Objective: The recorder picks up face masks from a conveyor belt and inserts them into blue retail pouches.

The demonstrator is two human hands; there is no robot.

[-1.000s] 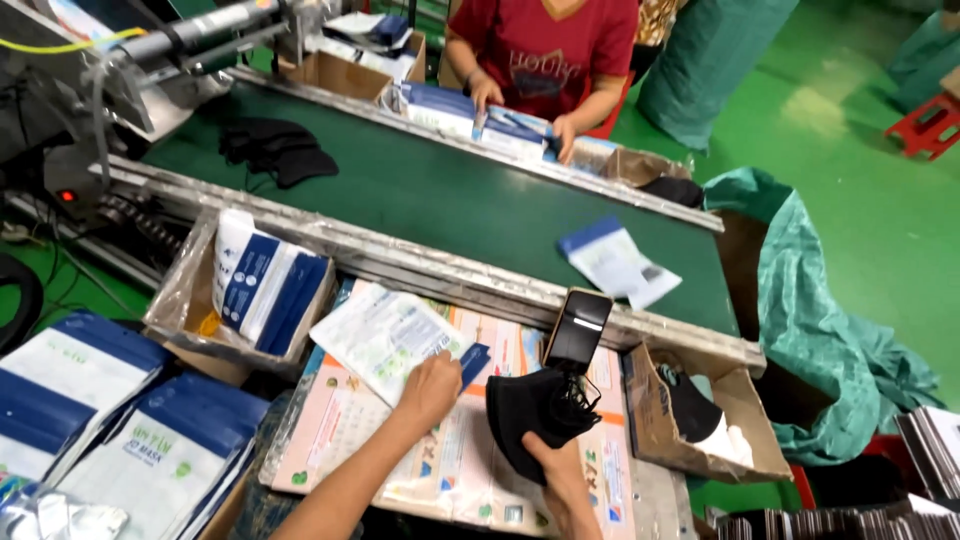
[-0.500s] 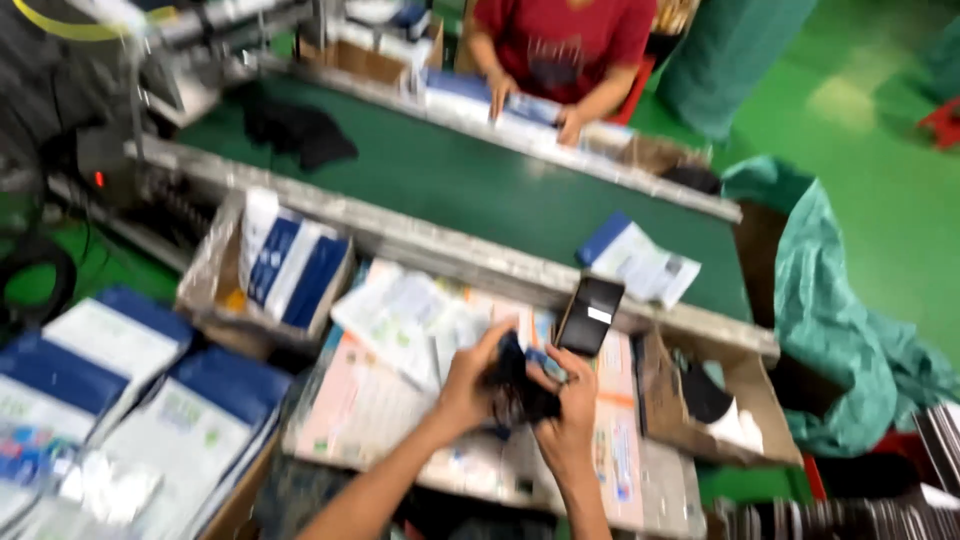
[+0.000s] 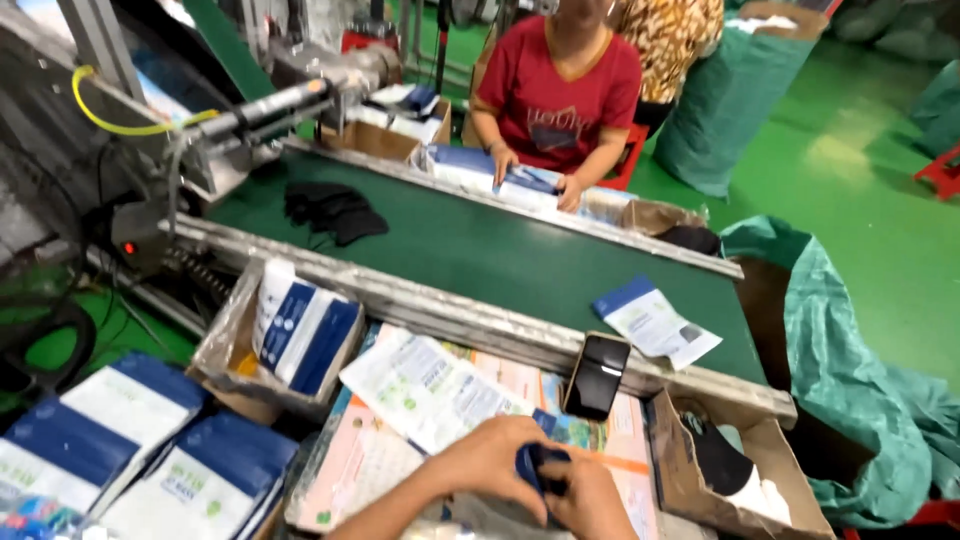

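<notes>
At the bottom edge, my left hand [image 3: 488,462] and my right hand [image 3: 588,502] are pressed together. Both are closed on a small dark mask [image 3: 532,464], and only a bit of it shows between the fingers. They hover over a flat board covered in printed sheets [image 3: 365,465]. A white-and-blue printed pouch [image 3: 428,390] lies on the board just beyond my left hand. A black phone [image 3: 596,375] leans against the metal rail [image 3: 470,322] above my hands.
A cardboard box of blue-white pouches [image 3: 300,335] stands at left, with pouch stacks [image 3: 150,450] below it. A box with black masks [image 3: 722,462] sits at right. On the green conveyor belt [image 3: 480,250] lie black masks [image 3: 330,212] and one pouch [image 3: 655,322]. A person in red [image 3: 565,100] works opposite.
My left hand came off the printed pouch and joined the right hand on the dark mask. Both hands dropped toward the bottom edge, and the camera view swung upward and left.
</notes>
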